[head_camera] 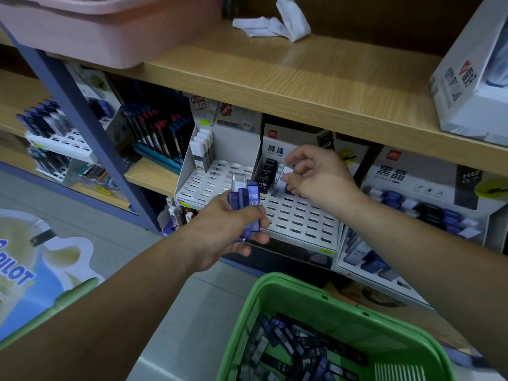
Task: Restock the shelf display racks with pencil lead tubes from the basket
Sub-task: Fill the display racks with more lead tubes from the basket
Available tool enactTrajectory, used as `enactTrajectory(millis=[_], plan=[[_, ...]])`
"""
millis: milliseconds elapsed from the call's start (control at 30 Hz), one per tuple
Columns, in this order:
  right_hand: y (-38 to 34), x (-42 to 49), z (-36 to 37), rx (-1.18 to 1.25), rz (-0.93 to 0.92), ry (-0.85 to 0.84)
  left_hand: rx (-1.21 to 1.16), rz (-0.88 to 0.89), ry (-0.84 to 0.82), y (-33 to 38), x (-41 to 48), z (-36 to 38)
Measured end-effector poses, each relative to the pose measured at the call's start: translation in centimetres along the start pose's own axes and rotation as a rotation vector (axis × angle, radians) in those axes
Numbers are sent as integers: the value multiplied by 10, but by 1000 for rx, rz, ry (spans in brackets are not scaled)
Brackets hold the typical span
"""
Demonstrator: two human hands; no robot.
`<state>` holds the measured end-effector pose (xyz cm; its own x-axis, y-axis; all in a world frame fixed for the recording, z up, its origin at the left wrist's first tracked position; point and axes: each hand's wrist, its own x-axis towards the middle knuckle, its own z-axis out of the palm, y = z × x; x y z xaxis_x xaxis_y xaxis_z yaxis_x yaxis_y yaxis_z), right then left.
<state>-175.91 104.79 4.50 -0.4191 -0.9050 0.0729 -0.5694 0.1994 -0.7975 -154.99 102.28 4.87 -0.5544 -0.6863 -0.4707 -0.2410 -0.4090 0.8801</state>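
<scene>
Basket: green, nearest and lowest, with loose tubes in blue, black and clear lying in it.
Left fingers: curled tight round a bundle of blue tubes, one marked HB 0.7.
Left hand: held just before the middle rack's left front corner.
Right fingers: drawn close together, tips and thumb pinching a white tube.
Right hand: over the back rows of the rack.
Rack: white and slotted; black tubes stand at its back left.
Left rack: white tubes at its back left.
Right rack: blue, white and black tubes.
Shelf: wooden, above the racks, bearing a crumpled white cloth, a pink tub and a white box.
</scene>
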Motion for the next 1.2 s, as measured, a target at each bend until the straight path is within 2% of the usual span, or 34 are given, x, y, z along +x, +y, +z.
enactTrajectory(millis=[267, 433, 567, 700, 800, 900, 1000, 1100, 1200], plan=[[6, -1, 10, -150, -153, 3, -22, 9, 18, -4, 2, -3], [2, -2, 7, -452, -249, -102, 83, 39, 105, -7, 1, -8], [2, -8, 6, -314, -310, -93, 61, 83, 142, -5, 2, -6], [-16, -14, -4, -166, -373, -231, 47, 105, 128, -2, 2, -4], [-24, -18, -9, -129, -207, -247, 15, 127, 126, 0, 2, -3], [-24, -20, -15, 169, -3, -215, -16, 126, 111, 2, 2, 5], [-27, -16, -28, 311, 151, -146, -14, 95, 87, 3, 2, 12], [-22, -9, -39, 158, 230, -52, -10, 50, 91, 1, 2, 13], [-14, -9, -39, -74, 140, -46, 4, 19, 78, -1, 3, 13]])
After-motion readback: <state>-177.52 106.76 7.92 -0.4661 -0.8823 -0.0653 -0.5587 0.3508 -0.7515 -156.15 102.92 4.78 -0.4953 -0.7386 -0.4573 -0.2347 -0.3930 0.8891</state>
